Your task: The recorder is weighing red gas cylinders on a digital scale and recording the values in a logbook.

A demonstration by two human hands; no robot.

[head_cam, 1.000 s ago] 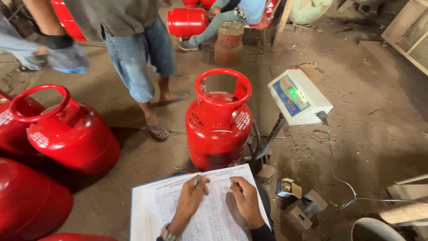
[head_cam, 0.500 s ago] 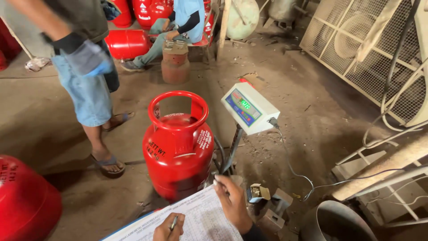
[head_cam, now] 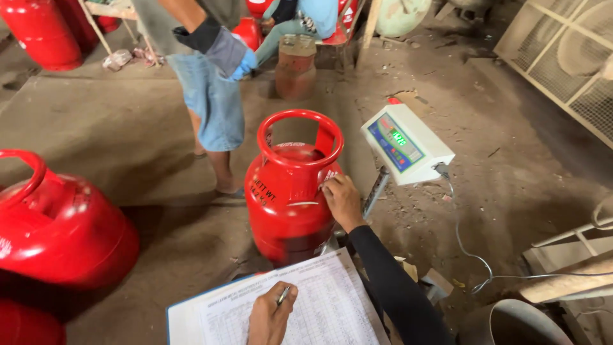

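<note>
Red gas cylinder stands upright on the platform of a weighing scale, hidden beneath it, on the dusty concrete floor, its long axis vertical and its ring-shaped collar handle pointing up toward the camera. It seems to sit there so that the scale's white display head, tilted on its post just to the right, can show a reading; green digits glow on it. The right hand reaches out in a black sleeve and rests on the cylinder's shoulder, fingers curled loosely against the metal, touching and not clasping, likely to steady it or to check the markings there. The left hand holds a pen in a closed writing grip, its tip on a ruled sheet clipped to a board near the bottom edge, kept close so figures can go straight onto the form. Another red cylinder sits well apart at the left, and a person in denim shorts and a glove stands just behind.
</note>
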